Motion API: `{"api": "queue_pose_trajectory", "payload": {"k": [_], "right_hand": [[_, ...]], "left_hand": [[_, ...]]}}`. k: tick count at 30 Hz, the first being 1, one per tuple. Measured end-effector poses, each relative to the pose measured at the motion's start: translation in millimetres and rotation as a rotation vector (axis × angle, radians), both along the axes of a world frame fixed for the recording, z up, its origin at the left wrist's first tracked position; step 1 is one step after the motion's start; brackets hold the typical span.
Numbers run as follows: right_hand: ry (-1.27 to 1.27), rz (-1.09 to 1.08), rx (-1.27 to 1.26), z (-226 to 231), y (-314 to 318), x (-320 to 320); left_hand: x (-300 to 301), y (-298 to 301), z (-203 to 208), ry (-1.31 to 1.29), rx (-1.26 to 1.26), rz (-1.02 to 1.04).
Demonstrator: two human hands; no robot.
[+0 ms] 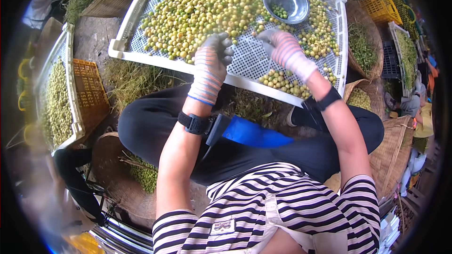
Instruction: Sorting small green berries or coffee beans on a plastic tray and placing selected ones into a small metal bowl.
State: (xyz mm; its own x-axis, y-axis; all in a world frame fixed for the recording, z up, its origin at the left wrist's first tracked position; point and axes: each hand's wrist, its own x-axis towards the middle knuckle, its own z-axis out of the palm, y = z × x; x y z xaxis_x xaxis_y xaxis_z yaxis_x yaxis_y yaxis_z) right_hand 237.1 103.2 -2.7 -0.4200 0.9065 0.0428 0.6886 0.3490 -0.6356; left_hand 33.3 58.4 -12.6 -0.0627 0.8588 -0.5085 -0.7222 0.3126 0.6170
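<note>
Across the person's lap, a wide white perforated plastic tray [249, 61] rests tilted, its rounded rim bowed by the lens. Small round yellow-green fruits [207, 4] cover most of its mesh, heaped thick at the far side, with a bare patch of mesh near the hands. 2 woven baskets [365, 47] of greener fruit sit to the right, and a yellow slatted crate [89, 89] to the left. A shiny round metal bowl [286, 1] stands among the fruits, holding a few green ones. Both hands wear striped knit gloves: the left hand [214, 61] has its grey-tipped fingers curled loosely over the fruit edge, the right hand [282, 47] has its fingers bent down together onto the mesh; whether either pinches a fruit cannot be told.
</note>
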Motion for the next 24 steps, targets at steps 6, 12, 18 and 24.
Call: {"api": "queue_pose_trajectory", "payload": {"k": [6,12,18,24], "right_hand": [[-0.395,0.033,0.175,-32,53,-4],[-0.587,-0.005,0.026,-27,49,-14],[-0.313,-0.059,-0.16,-38,60,8],[0.392,-0.211,-0.52,-29,58,25]], "left_hand": [[8,-1,-10,0.012,-0.04,-0.023],[12,0,-23,-0.037,-0.061,-0.076],[18,-2,-28,-0.016,-0.096,-0.109],[16,-3,-36,-0.048,-0.059,-0.192]]}}
